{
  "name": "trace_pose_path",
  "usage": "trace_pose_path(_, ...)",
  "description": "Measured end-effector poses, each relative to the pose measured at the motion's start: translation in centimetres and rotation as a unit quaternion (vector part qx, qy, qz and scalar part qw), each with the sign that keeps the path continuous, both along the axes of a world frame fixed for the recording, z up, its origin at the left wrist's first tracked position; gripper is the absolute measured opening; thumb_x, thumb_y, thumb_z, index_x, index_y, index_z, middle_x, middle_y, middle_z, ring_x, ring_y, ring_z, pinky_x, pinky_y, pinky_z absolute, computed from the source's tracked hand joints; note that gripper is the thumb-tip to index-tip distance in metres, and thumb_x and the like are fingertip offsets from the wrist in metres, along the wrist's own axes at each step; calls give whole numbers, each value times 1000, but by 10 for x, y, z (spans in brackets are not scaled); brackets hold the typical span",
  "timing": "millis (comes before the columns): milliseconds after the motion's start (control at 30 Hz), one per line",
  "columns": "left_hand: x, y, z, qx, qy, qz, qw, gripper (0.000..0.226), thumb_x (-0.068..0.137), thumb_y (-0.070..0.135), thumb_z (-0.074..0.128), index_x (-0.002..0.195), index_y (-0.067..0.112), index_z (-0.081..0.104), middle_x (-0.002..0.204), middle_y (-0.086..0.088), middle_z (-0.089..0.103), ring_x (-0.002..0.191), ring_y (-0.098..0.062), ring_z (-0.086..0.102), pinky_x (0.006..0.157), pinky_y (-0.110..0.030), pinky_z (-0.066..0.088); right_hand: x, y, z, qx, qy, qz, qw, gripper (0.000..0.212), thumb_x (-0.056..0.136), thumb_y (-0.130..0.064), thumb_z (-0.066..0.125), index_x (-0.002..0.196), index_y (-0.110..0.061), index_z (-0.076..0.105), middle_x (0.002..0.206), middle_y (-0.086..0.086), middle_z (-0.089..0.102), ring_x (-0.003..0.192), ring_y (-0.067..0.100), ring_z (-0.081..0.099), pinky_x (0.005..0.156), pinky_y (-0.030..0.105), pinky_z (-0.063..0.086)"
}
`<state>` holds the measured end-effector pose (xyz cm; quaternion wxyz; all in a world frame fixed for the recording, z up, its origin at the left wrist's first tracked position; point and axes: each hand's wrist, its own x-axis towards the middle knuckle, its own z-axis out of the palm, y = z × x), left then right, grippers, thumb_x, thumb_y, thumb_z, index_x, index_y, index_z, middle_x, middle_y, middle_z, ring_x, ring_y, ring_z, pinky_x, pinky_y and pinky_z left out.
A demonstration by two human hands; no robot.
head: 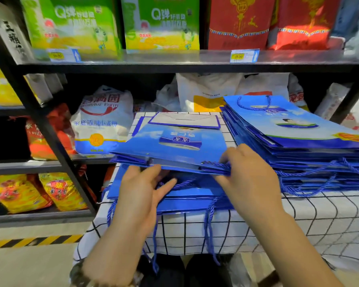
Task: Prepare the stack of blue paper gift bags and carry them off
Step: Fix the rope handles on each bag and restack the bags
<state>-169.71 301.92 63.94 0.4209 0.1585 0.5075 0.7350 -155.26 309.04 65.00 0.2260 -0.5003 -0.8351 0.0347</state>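
Small stack of blue bags [170,146] on checked cloth [298,220], near edge lifted. R hand [249,172] pinches its edge w/ cord handles [216,164]; L hand [141,189] loose, fingers spread, under the edge. Bigger bag pile [298,133] just right; shelf [174,61] behind.

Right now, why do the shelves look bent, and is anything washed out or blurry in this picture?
Head view: the wide-angle lens bows the black metal shelf frame outward near the edges; glare whitens the clear plastic shelf-edge strip; print on the green food packages is soft, while the flat blue paper gift bags and both hands, left hand and right hand, look reasonably sharp.
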Motion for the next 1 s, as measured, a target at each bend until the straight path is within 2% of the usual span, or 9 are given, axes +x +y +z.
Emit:
trace_pose_path(133, -8, -7, 2, -81, 190, -94, 974, 8, 94, 6, 47, 94, 9, 55, 86, -3, 69, 67, -12, 67, 58, -22, 57, 9, -2, 1, -24, 11, -6, 1000, 63, 87, -12, 56, 139, -30, 25, 125, -1, 45, 101, 23, 54, 72, 31, 42)
trace_pose_path(233, -13, -8, 0, -143, 292, -95, 941, 16, 94, 11, 50, 78, 14, 49, 73, -4, 69, 43, -9, 56, 43, -19, 43, 18, -3, 5, -64, 102, 45, 992, 77, 83, -7, 61, 142, -37, 21, 105, -7, 47, 80, 11, 51, 67, 23, 40)
trace_pose_path(300, -15, -8, -1, -162, 352, -63, 920, 21, 92, 15, 53, 72, 20, 49, 65, -3, 68, 38, -11, 51, 37, -16, 39, 22, -5, 13, -120, 213, 64, 968, 79, 80, -3, 65, 132, -50, 29, 92, -12, 49, 57, 7, 51, 57, 24, 49)
trace_pose_path(400, -15, -9, -4, -173, 474, -8, 863, 25, 91, 26, 56, 67, 19, 58, 56, 0, 67, 41, -11, 57, 45, -13, 44, 21, -8, 23, -233, 415, 97, 874, 73, 79, 5, 65, 110, -54, 37, 92, -4, 54, 42, 12, 56, 43, 21, 50)
trace_pose_path(467, -16, -10, -6, -195, 572, 12, 796, 31, 89, 36, 55, 69, 15, 65, 57, -1, 67, 53, -15, 63, 63, -28, 53, 20, -8, 25, -274, 476, 113, 828, 64, 79, 8, 62, 107, -46, 44, 94, 2, 56, 43, 13, 59, 44, 22, 51)
trace_pose_path(633, -11, -12, -1, -231, 693, 23, 682, 27, 87, 46, 53, 81, 22, 62, 76, 0, 67, 79, -24, 61, 66, -32, 47, 19, -13, 21, -284, 517, 109, 800, 56, 80, 11, 60, 102, -39, 51, 89, 2, 60, 48, 14, 63, 45, 21, 51)
trace_pose_path(700, -8, -11, 1, -228, 691, -4, 686, 26, 86, 47, 54, 78, 22, 56, 75, 1, 65, 80, -22, 59, 67, -32, 46, 18, -15, 19, -273, 520, 108, 802, 53, 80, 11, 59, 101, -37, 53, 86, 0, 61, 48, 14, 63, 45, 21, 51)
trace_pose_path(867, 15, -10, 2, -127, 584, -154, 787, 33, 78, 57, 50, 62, 28, 57, 51, 6, 52, 55, -6, 50, 57, -28, 38, 9, -13, 20, -291, 537, 119, 783, 43, 81, 9, 59, 103, -28, 56, 89, 1, 61, 52, 13, 64, 51, 21, 53)
trace_pose_path(1000, 34, -5, -6, -123, 592, -236, 761, 35, 81, 45, 60, 56, 22, 51, 44, 0, 41, 48, -11, 37, 56, -29, 37, 2, -6, 22, -300, 558, 132, 762, 37, 82, 9, 57, 103, -22, 57, 87, 2, 59, 55, 12, 65, 52, 20, 52)
